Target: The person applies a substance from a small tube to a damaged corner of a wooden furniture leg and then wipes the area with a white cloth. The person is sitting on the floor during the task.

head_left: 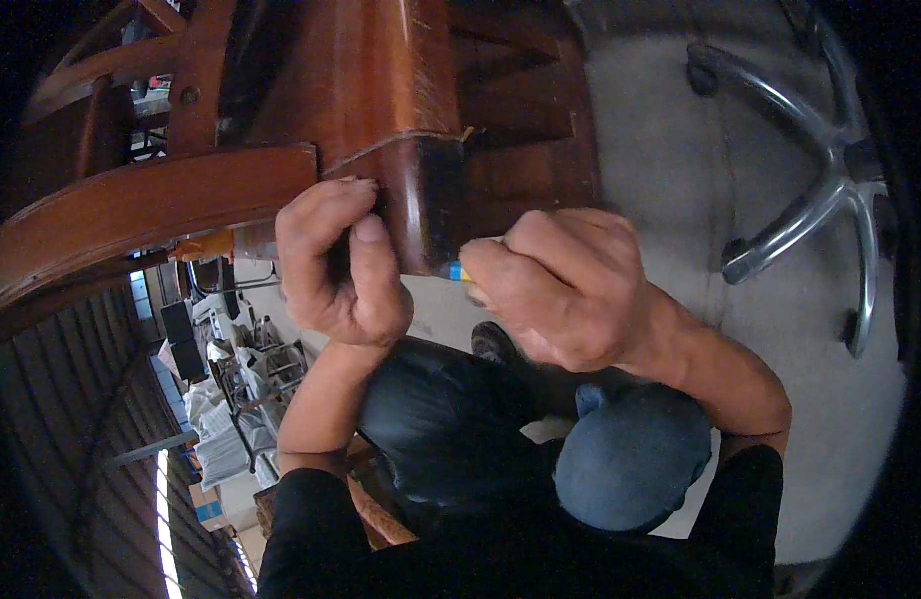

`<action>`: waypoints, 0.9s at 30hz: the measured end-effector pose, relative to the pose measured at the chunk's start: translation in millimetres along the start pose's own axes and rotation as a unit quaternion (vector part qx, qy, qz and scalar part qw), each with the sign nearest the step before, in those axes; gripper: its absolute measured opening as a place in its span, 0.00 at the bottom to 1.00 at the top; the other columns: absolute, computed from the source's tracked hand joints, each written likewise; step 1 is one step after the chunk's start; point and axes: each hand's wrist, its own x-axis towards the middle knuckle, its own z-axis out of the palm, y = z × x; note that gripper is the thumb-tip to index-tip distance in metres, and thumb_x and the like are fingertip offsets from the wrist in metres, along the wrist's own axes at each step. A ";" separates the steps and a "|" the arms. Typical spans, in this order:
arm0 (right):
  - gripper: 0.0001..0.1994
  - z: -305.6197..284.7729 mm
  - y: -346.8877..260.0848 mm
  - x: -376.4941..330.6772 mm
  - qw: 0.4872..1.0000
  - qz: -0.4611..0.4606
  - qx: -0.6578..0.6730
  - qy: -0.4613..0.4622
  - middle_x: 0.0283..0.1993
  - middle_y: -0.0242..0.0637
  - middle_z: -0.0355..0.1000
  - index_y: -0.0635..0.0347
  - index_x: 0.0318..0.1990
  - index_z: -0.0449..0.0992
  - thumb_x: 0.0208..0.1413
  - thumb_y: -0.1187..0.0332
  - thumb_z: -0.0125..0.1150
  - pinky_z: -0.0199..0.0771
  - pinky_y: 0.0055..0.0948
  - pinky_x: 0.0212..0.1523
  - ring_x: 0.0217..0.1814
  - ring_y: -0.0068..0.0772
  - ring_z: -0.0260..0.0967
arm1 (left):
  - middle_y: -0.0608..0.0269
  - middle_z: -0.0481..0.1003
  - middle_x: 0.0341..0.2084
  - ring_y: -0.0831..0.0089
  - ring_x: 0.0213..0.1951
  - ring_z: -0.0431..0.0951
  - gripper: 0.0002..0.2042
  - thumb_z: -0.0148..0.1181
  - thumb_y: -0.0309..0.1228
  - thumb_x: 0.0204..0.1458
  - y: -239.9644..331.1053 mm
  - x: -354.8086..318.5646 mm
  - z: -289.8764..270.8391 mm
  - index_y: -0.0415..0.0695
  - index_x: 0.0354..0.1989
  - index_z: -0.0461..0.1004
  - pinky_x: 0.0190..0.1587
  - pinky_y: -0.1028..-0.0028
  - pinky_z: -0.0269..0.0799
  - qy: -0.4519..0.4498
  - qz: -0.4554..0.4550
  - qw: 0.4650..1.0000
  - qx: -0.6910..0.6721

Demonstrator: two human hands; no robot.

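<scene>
— Clenched around the dark end of a wooden chair leg (420, 200) is the left hand (335, 265): the fingers are curled over its left edge and the thumb is pressed flat against its face.

— And the right hand (565, 290)?

— It is closed into a fist just beside that same leg end, on its right. A small tool with a yellow and blue tip (462, 272) is gripped inside the fist; only the tip can be seen, touching the lower corner of the leg. What kind of tool it is cannot be told.

— Where is the leg found?

— At the upper middle of the view, as part of a reddish-brown wooden chair (141, 205) whose curved rail is seen running off to the left.

— What else is shown?

— A chrome star base of an office chair (830, 190) is seen on the grey floor (670, 130) at the right, well apart from the hands. A blue-clad knee (630, 454) is seen under the right forearm, and a dark-clad knee (440, 424) under the left wrist.
</scene>
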 end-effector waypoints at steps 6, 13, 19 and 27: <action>0.17 -2.0 -0.9 0.8 1.000 -0.006 0.004 0.013 0.26 0.32 0.65 0.63 0.41 0.77 0.40 0.74 0.69 0.69 0.30 0.20 0.21 0.30 0.68 | 0.49 0.77 0.40 0.61 0.45 0.76 0.08 0.53 0.24 0.57 1.3 5.2 -1.9 0.35 0.41 0.75 0.53 0.66 0.70 -0.011 0.009 1.000 -0.001; 0.17 -6.2 -4.8 0.3 1.000 0.001 -0.019 -0.011 0.27 0.33 0.65 0.63 0.42 0.77 0.39 0.74 0.69 0.70 0.31 0.21 0.21 0.32 0.67 | 0.51 0.78 0.37 0.59 0.40 0.78 0.08 0.53 0.17 0.52 -1.7 5.3 1.5 0.35 0.39 0.77 0.47 0.66 0.73 0.008 0.022 1.000 -0.009; 0.16 -8.7 -17.2 6.3 0.996 0.026 -0.048 -0.064 0.28 0.35 0.66 0.64 0.41 0.77 0.41 0.74 0.70 0.71 0.31 0.22 0.22 0.34 0.68 | 0.50 0.78 0.39 0.62 0.44 0.76 0.08 0.49 0.19 0.56 -1.0 3.3 -1.7 0.35 0.40 0.76 0.52 0.69 0.70 0.026 -0.050 0.996 -0.064; 0.15 -11.9 -27.5 11.6 0.989 0.080 -0.083 -0.088 0.29 0.38 0.69 0.63 0.39 0.76 0.42 0.76 0.71 0.68 0.33 0.21 0.23 0.36 0.69 | 0.52 0.77 0.39 0.65 0.44 0.76 0.09 0.49 0.16 0.54 -5.2 -0.9 0.4 0.34 0.40 0.76 0.50 0.72 0.69 0.050 -0.099 0.985 -0.129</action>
